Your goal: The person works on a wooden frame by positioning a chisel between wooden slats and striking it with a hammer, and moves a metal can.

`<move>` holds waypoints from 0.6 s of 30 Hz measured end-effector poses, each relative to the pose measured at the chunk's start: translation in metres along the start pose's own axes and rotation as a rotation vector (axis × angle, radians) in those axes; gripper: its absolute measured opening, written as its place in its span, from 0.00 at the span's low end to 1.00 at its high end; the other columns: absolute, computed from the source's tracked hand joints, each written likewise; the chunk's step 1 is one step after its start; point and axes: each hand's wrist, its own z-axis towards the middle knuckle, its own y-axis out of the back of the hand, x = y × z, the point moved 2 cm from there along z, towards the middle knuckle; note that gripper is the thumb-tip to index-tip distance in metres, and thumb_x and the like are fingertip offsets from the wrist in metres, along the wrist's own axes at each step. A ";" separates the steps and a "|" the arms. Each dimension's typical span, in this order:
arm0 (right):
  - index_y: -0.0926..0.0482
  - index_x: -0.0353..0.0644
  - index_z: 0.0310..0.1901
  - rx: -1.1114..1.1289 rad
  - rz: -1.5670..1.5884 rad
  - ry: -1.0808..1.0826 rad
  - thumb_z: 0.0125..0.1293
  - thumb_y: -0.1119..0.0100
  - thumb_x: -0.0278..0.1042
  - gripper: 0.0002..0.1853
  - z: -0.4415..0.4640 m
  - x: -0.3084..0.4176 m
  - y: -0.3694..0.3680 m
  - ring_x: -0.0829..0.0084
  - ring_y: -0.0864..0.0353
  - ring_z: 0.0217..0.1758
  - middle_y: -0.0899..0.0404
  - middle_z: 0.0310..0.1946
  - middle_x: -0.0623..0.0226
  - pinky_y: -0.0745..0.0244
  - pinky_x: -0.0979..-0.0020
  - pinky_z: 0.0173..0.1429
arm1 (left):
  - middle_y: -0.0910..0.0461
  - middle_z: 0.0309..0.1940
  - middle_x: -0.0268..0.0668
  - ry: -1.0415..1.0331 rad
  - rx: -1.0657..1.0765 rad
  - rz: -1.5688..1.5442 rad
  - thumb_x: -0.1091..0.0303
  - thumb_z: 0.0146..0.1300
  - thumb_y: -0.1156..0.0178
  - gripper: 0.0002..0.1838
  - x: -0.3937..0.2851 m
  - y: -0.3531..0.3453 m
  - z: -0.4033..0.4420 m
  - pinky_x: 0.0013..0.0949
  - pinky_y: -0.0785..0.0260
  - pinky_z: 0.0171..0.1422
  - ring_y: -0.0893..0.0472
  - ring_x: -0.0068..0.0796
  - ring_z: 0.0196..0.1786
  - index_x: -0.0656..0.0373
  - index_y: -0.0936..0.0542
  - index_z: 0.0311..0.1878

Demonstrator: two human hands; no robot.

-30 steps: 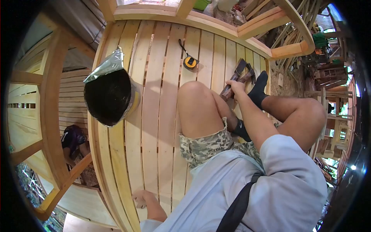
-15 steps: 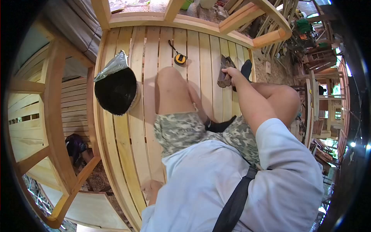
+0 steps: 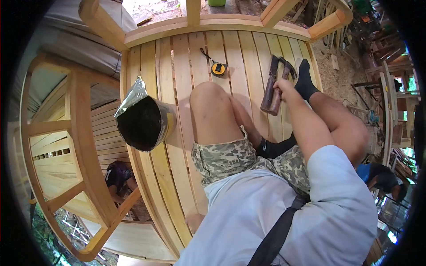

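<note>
My right hand (image 3: 285, 89) is closed round the handle of a claw hammer (image 3: 289, 69) over the slatted wooden surface (image 3: 222, 44). A second dark tool with a wooden handle (image 3: 269, 91) lies right beside the hammer, close to my fingers. Low in the view, my left hand (image 3: 194, 221) rests on the slats with nothing seen in it, partly hidden by my shirt. A yellow and black tape measure (image 3: 218, 68) with a strap lies beyond my knee. To the left stands a bucket (image 3: 167, 124) with a dark inside and a foil flap.
Wooden rails (image 3: 217, 23) border the slats at the far side. Another wooden frame (image 3: 84, 146) stands at the left, with a person (image 3: 119, 179) in dark clothes behind it. A second person (image 3: 384, 177) is at the right edge. My crossed legs cover the middle.
My right hand and the hammer have shifted with the two tools side by side. The head view has swung, and a person at the right has come into view. My left hand is more hidden.
</note>
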 end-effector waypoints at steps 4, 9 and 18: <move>0.22 0.37 0.22 -0.010 -0.400 0.173 0.55 0.36 0.28 0.07 0.022 0.071 0.048 0.64 0.26 0.15 0.22 0.17 0.59 0.29 0.63 0.24 | 0.24 0.58 0.52 -0.654 0.552 -0.307 0.54 0.69 0.49 0.31 -0.109 0.025 -0.045 0.47 0.28 0.59 0.22 0.46 0.57 0.71 0.30 0.66; 0.15 0.34 0.31 -0.112 -1.079 0.502 0.52 0.30 0.34 0.11 -0.001 0.176 0.102 0.60 0.17 0.22 0.17 0.21 0.53 0.24 0.58 0.30 | 0.24 0.59 0.45 -0.841 1.188 -0.690 0.38 0.71 0.48 0.37 -0.310 0.097 -0.206 0.40 0.21 0.51 0.17 0.44 0.50 0.60 0.33 0.69; 0.17 0.30 0.46 -0.819 -0.917 1.296 0.51 0.28 0.40 0.25 -0.086 0.217 0.288 0.57 0.13 0.35 0.14 0.35 0.48 0.20 0.58 0.42 | 0.21 0.43 0.51 -1.215 1.084 -0.424 0.77 0.58 0.52 0.16 -0.403 0.096 -0.244 0.45 0.13 0.27 0.15 0.45 0.29 0.68 0.32 0.51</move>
